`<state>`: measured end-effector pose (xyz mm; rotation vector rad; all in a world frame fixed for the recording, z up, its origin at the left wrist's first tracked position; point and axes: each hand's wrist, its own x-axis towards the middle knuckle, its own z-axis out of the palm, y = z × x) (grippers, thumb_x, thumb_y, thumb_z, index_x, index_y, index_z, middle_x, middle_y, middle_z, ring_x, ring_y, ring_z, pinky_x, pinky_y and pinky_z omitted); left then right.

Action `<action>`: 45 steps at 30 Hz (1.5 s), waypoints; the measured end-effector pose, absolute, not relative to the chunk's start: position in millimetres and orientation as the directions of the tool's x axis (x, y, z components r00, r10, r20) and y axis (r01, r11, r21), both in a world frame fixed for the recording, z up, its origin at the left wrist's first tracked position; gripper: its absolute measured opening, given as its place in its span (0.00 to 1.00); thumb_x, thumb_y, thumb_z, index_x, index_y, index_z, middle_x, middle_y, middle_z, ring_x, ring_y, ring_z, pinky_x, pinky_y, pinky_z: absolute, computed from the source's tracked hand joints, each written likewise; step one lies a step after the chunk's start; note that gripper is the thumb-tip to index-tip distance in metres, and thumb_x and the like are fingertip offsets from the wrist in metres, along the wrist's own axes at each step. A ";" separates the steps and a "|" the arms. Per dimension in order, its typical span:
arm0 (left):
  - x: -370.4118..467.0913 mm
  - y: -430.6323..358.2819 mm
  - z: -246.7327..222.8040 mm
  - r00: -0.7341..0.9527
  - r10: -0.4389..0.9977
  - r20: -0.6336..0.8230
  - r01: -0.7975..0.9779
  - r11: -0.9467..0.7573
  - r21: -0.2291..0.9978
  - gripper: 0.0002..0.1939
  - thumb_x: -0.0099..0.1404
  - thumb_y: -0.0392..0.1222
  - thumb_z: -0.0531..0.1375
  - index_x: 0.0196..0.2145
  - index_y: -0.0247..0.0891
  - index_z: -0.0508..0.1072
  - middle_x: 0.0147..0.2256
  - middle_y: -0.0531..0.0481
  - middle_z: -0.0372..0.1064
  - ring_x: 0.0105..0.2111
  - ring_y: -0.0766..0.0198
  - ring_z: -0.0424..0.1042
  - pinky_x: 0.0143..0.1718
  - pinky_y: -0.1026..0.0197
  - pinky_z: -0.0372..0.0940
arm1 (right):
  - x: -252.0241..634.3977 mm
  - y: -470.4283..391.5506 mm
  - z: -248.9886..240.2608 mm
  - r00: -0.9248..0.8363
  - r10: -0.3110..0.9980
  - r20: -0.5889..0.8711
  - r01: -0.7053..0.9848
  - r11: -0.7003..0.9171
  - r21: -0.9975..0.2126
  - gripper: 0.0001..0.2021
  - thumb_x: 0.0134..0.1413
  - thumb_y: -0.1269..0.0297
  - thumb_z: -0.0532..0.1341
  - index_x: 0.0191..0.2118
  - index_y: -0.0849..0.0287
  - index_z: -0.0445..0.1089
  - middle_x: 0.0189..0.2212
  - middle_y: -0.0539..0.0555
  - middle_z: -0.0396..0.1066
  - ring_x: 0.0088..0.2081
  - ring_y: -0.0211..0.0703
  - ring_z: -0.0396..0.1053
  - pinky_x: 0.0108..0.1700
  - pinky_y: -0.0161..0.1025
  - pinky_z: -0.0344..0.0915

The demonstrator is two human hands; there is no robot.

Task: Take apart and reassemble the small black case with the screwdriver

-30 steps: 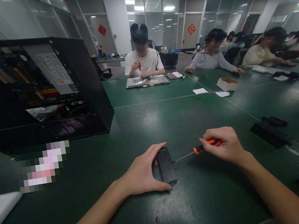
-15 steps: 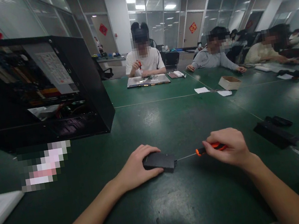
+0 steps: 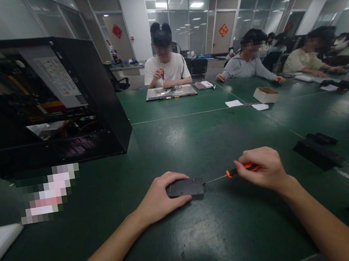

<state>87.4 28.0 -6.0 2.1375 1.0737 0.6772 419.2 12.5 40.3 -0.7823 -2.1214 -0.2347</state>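
A small black box-shaped device (image 3: 187,189), perhaps a power adapter, lies on the green tabletop. My left hand (image 3: 161,194) grips it from the left, thumb along its near side and fingers over its far side. In my right hand (image 3: 263,167) is a screwdriver with an orange and black handle (image 3: 234,172), fist wrapped round it. Its thin metal shaft (image 3: 216,180) points left, and the tip meets the right end of the black device. Exactly where the tip sits is too small to tell.
An opened black computer case (image 3: 96,94) stands at the left, beside a white object (image 3: 0,246). Black adapters (image 3: 319,151) lie at the right. Farther off are a cardboard box (image 3: 265,95) and paper slips (image 3: 234,103). Across the table a person (image 3: 166,70) works at a flat panel (image 3: 171,92).
The black device has tilted slightly in my left hand, with its top face turned more toward me. The screwdriver tip stays at its right end. The whole view has shifted a little.
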 end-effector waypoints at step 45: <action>89.0 25.5 -6.8 0.505 0.852 0.137 0.473 -0.406 0.782 0.23 0.59 0.48 0.73 0.52 0.45 0.80 0.49 0.49 0.80 0.49 0.51 0.78 0.53 0.53 0.68 | 411.4 13.0 -18.5 -0.494 0.855 0.161 0.772 0.516 -0.371 0.22 0.68 0.43 0.58 0.36 0.58 0.76 0.30 0.52 0.75 0.31 0.40 0.70 0.34 0.37 0.59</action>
